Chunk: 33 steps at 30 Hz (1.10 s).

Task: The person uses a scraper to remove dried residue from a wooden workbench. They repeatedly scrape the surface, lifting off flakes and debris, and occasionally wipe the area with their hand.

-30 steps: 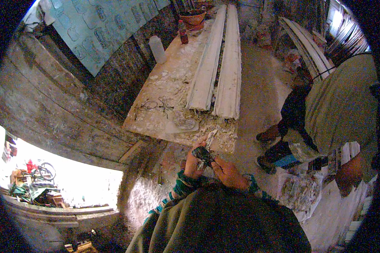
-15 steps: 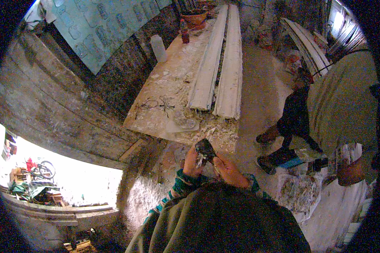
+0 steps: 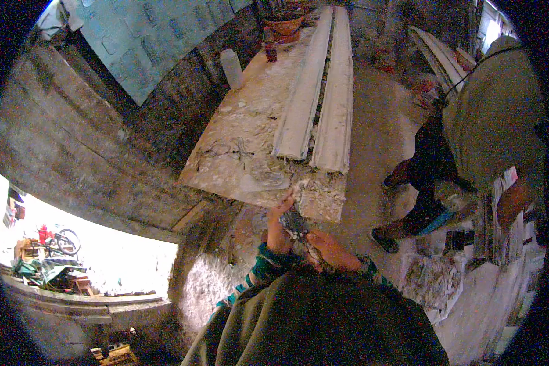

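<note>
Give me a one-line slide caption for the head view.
Left hand holding a dark, blurred object, right hand against it, beside a messy table bearing two long pale strips.

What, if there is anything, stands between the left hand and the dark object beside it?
Nothing visible: the dark object lies right against the left hand. A pale, narrow strip shows between the object's lower end and the right hand, but its exact form is blurred.

Dark item (image 3: 293, 222) smeary, tabletop (image 3: 226, 137) rough w/ crust (image 3: 324, 200), strips (image 3: 334, 107) matt & chalky.
</note>
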### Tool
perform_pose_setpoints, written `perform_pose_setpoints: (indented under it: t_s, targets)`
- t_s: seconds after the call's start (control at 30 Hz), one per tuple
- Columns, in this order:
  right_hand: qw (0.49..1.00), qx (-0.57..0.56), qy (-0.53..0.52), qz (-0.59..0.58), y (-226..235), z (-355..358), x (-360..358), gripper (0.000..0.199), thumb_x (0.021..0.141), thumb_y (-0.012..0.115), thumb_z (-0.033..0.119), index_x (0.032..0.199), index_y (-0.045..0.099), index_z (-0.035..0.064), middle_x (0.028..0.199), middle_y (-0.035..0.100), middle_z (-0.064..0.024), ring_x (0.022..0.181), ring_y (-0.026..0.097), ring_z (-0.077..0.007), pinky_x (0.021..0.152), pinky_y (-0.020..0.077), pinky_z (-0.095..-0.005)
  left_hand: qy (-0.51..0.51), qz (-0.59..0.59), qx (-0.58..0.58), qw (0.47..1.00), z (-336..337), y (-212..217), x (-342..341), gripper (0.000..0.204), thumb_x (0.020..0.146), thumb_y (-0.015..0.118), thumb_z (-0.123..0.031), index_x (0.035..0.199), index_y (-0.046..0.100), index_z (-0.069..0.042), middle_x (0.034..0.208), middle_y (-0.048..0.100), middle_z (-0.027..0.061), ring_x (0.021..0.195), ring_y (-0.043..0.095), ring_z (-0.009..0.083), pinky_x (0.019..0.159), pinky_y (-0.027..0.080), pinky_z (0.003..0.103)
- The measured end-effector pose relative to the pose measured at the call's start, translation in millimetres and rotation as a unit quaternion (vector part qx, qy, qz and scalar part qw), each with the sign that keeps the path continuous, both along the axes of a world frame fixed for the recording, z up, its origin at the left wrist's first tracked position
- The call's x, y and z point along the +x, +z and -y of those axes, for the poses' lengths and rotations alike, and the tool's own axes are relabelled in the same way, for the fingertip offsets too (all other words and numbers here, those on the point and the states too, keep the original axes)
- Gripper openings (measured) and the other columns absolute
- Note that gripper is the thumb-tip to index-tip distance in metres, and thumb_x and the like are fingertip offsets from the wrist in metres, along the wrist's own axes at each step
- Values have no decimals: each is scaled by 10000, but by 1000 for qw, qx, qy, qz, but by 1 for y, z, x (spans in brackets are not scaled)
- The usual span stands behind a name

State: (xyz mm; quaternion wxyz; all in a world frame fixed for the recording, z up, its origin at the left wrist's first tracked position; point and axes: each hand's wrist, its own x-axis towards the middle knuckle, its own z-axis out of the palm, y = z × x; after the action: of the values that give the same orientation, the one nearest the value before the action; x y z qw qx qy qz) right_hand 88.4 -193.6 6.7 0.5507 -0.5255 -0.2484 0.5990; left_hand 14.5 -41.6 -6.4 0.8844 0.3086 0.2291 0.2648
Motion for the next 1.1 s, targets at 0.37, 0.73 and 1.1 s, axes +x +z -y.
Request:
perform_pose_setpoints:
  t_s: [0.37, 0.73, 1.1]
  targets:
    - [773, -70, -182, 604, 9, 35, 63, 367, 961, 461, 398, 1139, 494, 79, 747, 626, -122, 594, 590, -326, 556, 478, -421, 211, -182, 371, 886, -12, 42, -1, 320, 907, 525, -98, 1194, 583, 33, 1194, 599, 129, 1111, 536, 206, 981, 390, 308]
    - [808, -89, -183, 553, -13, 53, 75, 455, 920, 554, 339, 1231, 430, 31, 1066, 609, -217, 959, 597, -397, 814, 475, -446, 57, -156, 156, 974, -19, 0, -5, 576, 844, 476, -28, 1409, 375, -79, 1221, 556, 99, 1045, 561, 198, 829, 506, 327]
    - [856, -221, -109, 454, -3, 65, 56, 368, 911, 558, 305, 1168, 494, 48, 1019, 620, -199, 945, 602, -375, 796, 466, -445, 83, 95, 74, 989, -79, -47, 6, 628, 874, 536, -124, 1442, 269, -141, 1409, 357, 123, 1253, 411, 263, 998, 404, 453]
